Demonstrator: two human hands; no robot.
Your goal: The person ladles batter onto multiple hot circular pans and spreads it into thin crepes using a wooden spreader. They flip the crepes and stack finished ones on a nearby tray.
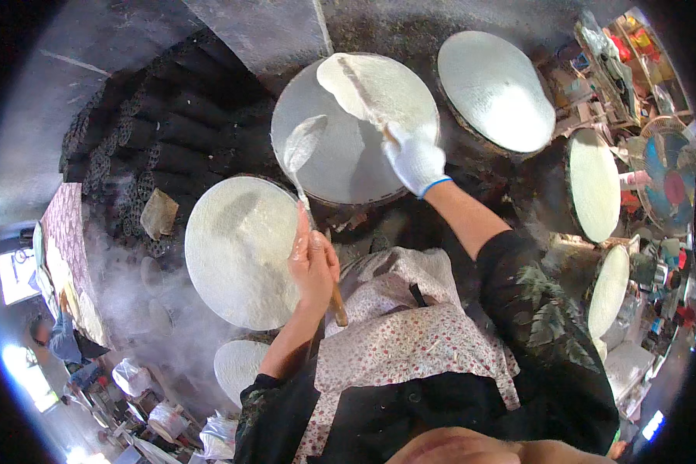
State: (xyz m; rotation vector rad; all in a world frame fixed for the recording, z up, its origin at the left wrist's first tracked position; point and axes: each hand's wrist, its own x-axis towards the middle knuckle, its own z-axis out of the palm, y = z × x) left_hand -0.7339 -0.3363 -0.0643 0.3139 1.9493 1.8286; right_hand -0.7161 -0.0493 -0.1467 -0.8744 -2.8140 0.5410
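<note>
My left hand [312,271] is closed on the long handle of a ladle [303,148] coated in white batter, whose bowl is over the grey round griddle [309,100] at top centre. My white-gloved right hand [416,161] grips a wooden stick [363,94], which lies across a layer of pale batter [406,97] on that griddle's upper right part. The batter covers only part of the surface. Beside and below my left hand is another round griddle [236,251] covered with a pale, thin sheet.
More round griddles stand at upper right [495,85], right [591,185], lower right [607,290] and lower left [240,367]. Stacked black briquettes [155,124] fill the upper left. A fan [665,174] and cluttered shelves [638,54] line the right. Steam hangs left. A person [66,336] is at far left.
</note>
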